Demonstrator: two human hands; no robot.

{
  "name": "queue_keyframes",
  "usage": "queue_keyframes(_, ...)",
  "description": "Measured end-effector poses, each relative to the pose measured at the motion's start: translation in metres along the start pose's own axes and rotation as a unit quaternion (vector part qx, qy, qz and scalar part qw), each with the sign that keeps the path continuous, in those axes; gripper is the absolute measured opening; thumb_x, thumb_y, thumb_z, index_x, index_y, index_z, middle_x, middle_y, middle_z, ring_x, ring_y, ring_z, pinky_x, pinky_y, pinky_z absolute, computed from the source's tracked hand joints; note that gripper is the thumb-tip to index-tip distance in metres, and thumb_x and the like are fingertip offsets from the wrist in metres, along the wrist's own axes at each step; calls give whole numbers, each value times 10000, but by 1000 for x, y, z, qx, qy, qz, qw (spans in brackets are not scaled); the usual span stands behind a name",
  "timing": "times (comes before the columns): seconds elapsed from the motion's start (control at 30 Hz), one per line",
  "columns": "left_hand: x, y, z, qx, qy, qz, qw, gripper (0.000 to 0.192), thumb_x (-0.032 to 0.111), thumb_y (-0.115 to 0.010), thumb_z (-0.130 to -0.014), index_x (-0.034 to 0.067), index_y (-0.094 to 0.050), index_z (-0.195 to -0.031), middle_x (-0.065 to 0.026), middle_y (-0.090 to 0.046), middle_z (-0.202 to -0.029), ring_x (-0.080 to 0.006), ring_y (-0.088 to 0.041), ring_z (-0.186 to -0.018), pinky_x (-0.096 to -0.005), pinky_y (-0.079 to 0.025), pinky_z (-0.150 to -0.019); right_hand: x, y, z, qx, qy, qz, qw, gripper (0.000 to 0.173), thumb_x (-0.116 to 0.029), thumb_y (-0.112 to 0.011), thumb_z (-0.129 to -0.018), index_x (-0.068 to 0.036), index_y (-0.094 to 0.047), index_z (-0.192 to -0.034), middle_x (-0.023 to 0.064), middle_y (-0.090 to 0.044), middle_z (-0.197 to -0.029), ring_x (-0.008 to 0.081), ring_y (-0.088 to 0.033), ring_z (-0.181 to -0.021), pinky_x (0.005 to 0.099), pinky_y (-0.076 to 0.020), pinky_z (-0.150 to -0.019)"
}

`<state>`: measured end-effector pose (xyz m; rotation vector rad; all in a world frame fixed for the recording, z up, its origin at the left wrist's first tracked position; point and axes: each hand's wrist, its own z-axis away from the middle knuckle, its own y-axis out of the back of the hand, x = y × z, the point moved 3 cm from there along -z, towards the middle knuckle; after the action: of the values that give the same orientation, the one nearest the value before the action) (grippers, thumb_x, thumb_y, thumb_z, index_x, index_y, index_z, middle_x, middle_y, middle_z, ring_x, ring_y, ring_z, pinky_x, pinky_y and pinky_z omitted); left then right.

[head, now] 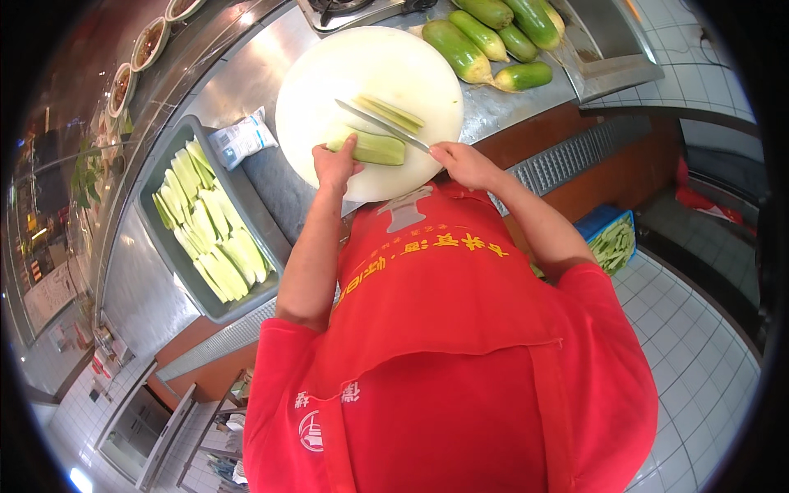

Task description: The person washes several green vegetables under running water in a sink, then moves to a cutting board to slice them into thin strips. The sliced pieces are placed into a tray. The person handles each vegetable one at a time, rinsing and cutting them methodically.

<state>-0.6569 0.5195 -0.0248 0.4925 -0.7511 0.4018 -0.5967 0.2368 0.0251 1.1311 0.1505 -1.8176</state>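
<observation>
A round white cutting board (320, 68) lies before me on a steel counter. On it my left hand (336, 161) grips a pale green piece of radish (380, 151) by its left end, the thumb on top. My right hand (463, 161) holds a knife (379, 123) at the board's right edge. The knife's narrow blade points up and left, between the held piece and some thin cut radish strips (389, 111). Its handle is hidden inside my right fist.
Left of the board stands a grey tub (280, 237) of radish slices (209, 222), beside a plastic packet (243, 138). Whole green radishes (459, 52) lie at the upper right, near a steel sink (610, 43). A gas burner (345, 15) is behind the board. Lower right, a blue crate (593, 227) holds cut peelings (613, 246).
</observation>
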Motion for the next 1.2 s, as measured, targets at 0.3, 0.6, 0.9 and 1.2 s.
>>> queue_keyframes(0.3, -14, -5, 5, 52, -49, 1, 997, 643, 194, -854, -883, -70, -424, -1282, -241, -650, -1147, -286, -716, -860, -377, -626, -672, -14, 4, 27, 28, 78, 98, 992, 513, -444, -493, -1078, -17, -703, -1269, 206, -768, -1061, 361, -743, -959, 442, -547, -916)
queue_keyframes(0.6, -42, -10, -14, 75, -109, -22, 991, 556, 142, -803, -923, -52, -428, -1285, -182, -643, -1157, -286, -695, -1010, -356, -637, -641, -19, 11, 16, -4, 70, 158, 985, 461, -445, -488, -1075, -91, -712, -1267, 159, -778, -1005, 338, -742, -954, 453, -554, -892)
queue_keyframes(0.9, -3, -11, 8, 38, -31, 2, 999, 509, 108, -783, -934, -51, -431, -1266, -231, -616, -1205, -288, -719, -916, -361, -662, -625, -25, 6, 11, -20, 28, 166, 985, 464, -443, -477, -1079, -90, -711, -1267, 191, -760, -1108, 403, -707, -1073, 488, -545, -961)
queue_keyframes(1.2, 3, -17, 6, 49, -24, -28, 998, 501, 73, -762, -932, -76, -424, -1271, -242, -637, -1176, -302, -732, -859, -370, -658, -595, -29, -8, -10, -13, -6, 164, 986, 484, -475, -464, -1087, -97, -717, -1255, 220, -752, -1109, 408, -701, -1084, 491, -545, -956)
